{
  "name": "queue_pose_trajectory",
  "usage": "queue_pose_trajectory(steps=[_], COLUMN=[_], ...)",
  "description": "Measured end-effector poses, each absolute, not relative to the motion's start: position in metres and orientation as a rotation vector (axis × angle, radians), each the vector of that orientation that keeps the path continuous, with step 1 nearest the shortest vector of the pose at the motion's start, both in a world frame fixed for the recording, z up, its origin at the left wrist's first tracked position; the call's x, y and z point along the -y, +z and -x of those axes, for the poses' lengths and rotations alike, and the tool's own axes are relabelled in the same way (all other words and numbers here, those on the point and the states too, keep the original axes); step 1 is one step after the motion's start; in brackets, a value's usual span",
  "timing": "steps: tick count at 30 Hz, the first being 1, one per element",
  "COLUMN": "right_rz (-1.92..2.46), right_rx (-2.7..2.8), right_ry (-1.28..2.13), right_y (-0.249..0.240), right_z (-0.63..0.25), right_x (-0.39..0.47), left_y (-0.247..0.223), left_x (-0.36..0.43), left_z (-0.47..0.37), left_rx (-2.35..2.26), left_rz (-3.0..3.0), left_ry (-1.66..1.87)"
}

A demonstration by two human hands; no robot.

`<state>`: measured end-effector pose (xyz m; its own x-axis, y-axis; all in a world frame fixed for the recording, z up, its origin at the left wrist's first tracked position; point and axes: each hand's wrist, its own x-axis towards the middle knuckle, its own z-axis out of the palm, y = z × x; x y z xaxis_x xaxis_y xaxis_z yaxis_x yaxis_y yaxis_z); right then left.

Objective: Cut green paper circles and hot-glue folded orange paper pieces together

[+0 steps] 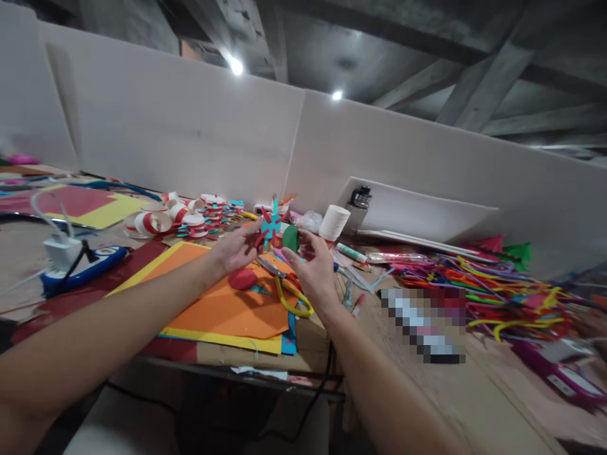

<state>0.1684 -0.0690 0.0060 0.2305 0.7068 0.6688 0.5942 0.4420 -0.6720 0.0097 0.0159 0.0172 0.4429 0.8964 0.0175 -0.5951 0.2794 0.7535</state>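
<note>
My left hand (239,248) is closed on a star-shaped paper piece (272,229) with red and light-blue strips spreading from its middle. Close beside it, my right hand (315,262) pinches a green round piece (291,238); whether it is paper or a roll is unclear. Below both hands lie scissors with yellow handles (303,311) and a red round piece (243,279). Under these are orange sheets (213,313) on top of a yellow sheet (222,339).
Paper cups with red bands (152,222) crowd the back left. Behind my right hand stand stacked white cups (335,222) and a bottle (359,205). A glue stick (351,253) and many coloured pipe cleaners (441,278) lie rightward. A blue power strip (85,268) sits left.
</note>
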Motion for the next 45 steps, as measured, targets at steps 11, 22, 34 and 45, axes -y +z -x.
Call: queue_pose_trajectory(steps=[11, 22, 34, 45], right_rz=[1.276, 1.22, 1.217, 1.254], right_rx=[1.438, 1.489, 1.493, 1.51], right_ry=[-0.01, 0.02, 0.03, 0.03], right_y=[0.01, 0.009, 0.005, 0.011], right_z=[-0.167, -0.168, -0.171, -0.168], right_x=[0.074, 0.074, 0.071, 0.076], left_y=[0.001, -0.003, -0.009, -0.004], left_x=[0.009, 0.007, 0.001, -0.006], left_z=[-0.026, -0.021, -0.019, -0.014], left_rx=[-0.259, -0.234, -0.181, -0.194], left_rz=[-0.832, -0.911, -1.062, -1.237], left_ry=[0.891, 0.9, 0.882, 0.907])
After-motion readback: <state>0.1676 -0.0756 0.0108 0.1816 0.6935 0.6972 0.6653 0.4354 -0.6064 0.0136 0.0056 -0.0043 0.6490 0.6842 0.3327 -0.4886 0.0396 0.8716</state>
